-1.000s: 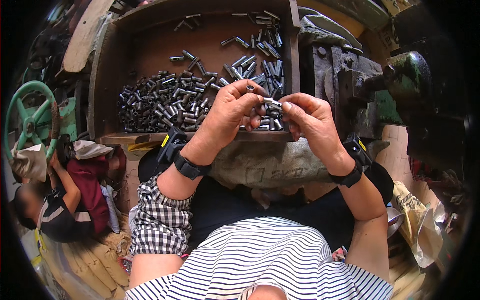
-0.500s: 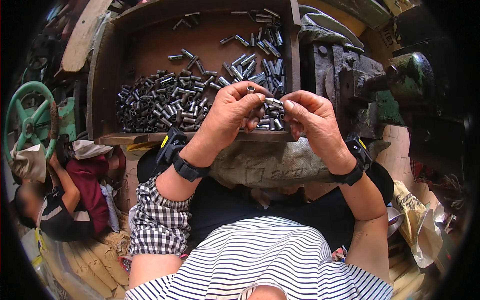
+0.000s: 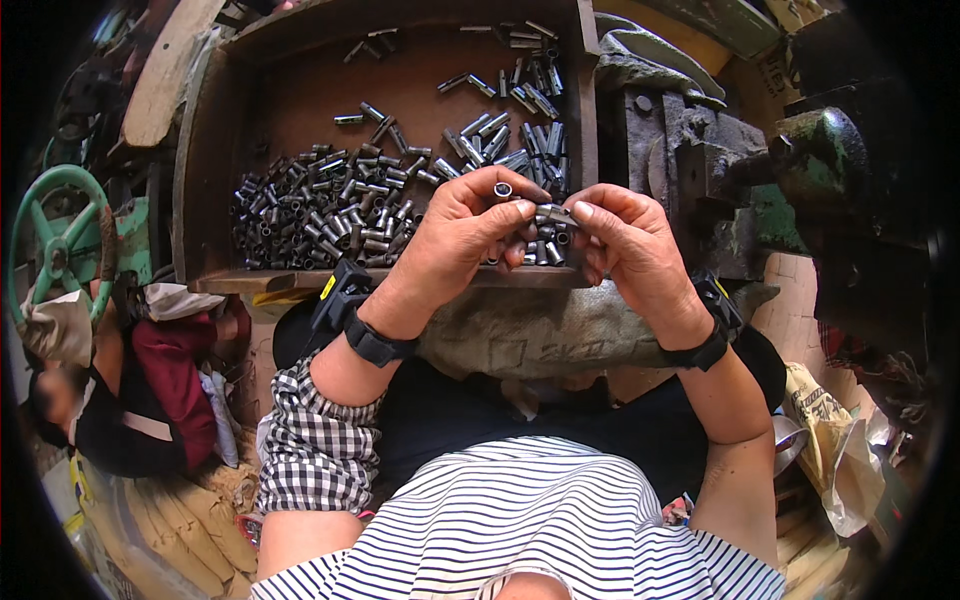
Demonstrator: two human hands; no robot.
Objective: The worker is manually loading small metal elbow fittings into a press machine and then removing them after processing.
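My left hand (image 3: 470, 225) is closed, its thumb and fingers pinching one end of a short shiny metal tube (image 3: 550, 213). On the tube's other end are the thumb and fingertips of my right hand (image 3: 630, 235), so both hands grip it. A second small tube (image 3: 502, 189) sticks up by my left index finger, its round open end showing; part of it is hidden. Both hands are above the front right of a wooden tray (image 3: 590, 100). Beneath and left of them lies a heap of short dark metal tubes (image 3: 325, 215).
Longer shiny tubes (image 3: 540, 95) lie at the tray's right side. A heavy dark machine (image 3: 720, 170) stands close on the right. At left are a green handwheel (image 3: 60, 235) and another person (image 3: 130, 410), seated low. A woven sack (image 3: 540, 330) hangs below the tray's front edge.
The tube between my hands has turned slightly, its right end now lower, and both hands have shifted only a little. The other person's arm at left has lowered from the handwheel.
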